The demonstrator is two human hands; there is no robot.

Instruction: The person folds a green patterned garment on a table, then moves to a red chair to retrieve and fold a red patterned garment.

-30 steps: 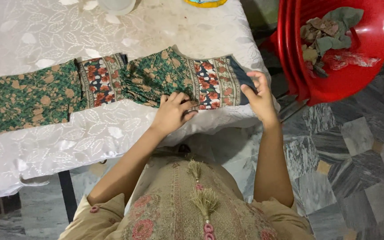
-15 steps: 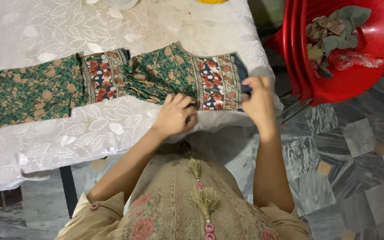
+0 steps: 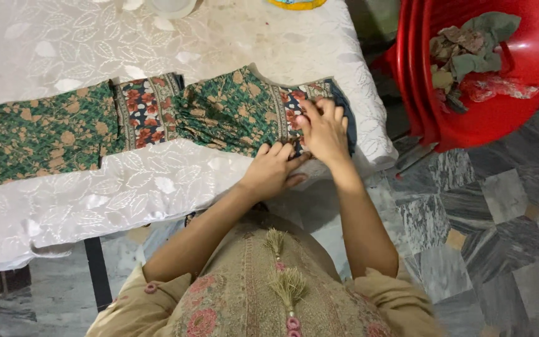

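A green floral garment [image 3: 88,128] with red-and-white patterned bands lies stretched across the white leaf-patterned tablecloth [image 3: 126,187]. My left hand [image 3: 274,170] rests at the near edge of the garment's right end, fingers curled on the cloth. My right hand [image 3: 324,130] presses flat on the patterned band at the garment's right end, covering part of it, beside a dark blue lining edge [image 3: 344,118].
A stack of red plastic chairs [image 3: 500,106] stands to the right, with crumpled cloth pieces [image 3: 469,50] on the seat. A white container [image 3: 169,6] and a yellow object [image 3: 297,4] sit at the table's far edge. Grey marble tiles [image 3: 488,218] cover the floor.
My right hand moved from the garment's far right tip leftward onto the patterned band. The left hand slid down toward the near edge. The right end now lies folded over.
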